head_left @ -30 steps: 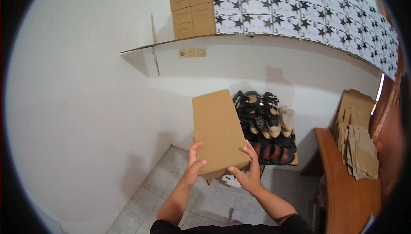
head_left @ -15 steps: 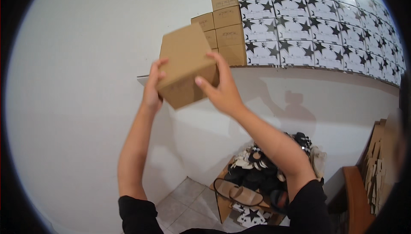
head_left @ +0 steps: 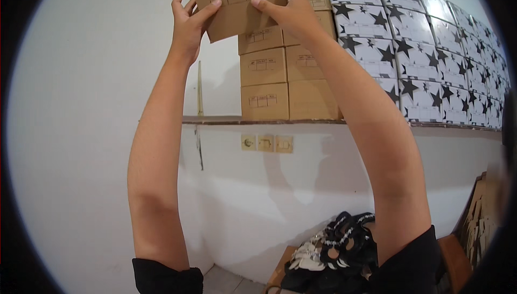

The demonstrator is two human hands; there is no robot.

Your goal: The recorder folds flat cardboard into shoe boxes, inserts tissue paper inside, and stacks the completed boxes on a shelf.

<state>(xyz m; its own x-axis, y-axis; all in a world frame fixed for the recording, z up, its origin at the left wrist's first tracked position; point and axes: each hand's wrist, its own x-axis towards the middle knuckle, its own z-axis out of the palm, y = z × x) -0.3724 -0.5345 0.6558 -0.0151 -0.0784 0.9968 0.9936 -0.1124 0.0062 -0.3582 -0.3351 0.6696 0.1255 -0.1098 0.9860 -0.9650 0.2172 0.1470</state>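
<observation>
Both my arms are raised, and between my hands is a brown cardboard box [head_left: 237, 16] with a hand-drawn grid on its near face. My left hand [head_left: 189, 27] grips its left end, thumb on the front face. On its right end my right hand [head_left: 293, 11] has its thumb on the front and its fingers curled round the far side, partly hidden. Behind and below the held box, a stack of similar brown boxes [head_left: 264, 69] stands on a wall shelf [head_left: 215, 119]. I cannot tell whether the held box touches the stack.
White boxes with black stars [head_left: 417, 54] are stacked along the shelf to the right. Below the shelf are a wall socket and switches [head_left: 267, 143]. A pile of black and cream sandals [head_left: 336, 248] lies low, beside a wooden chair part [head_left: 455, 261] and flattened cardboard [head_left: 479, 224].
My hands have lifted the box higher, up to the top of the brown stack, and its marked face has turned toward me. The view has tilted upward.
</observation>
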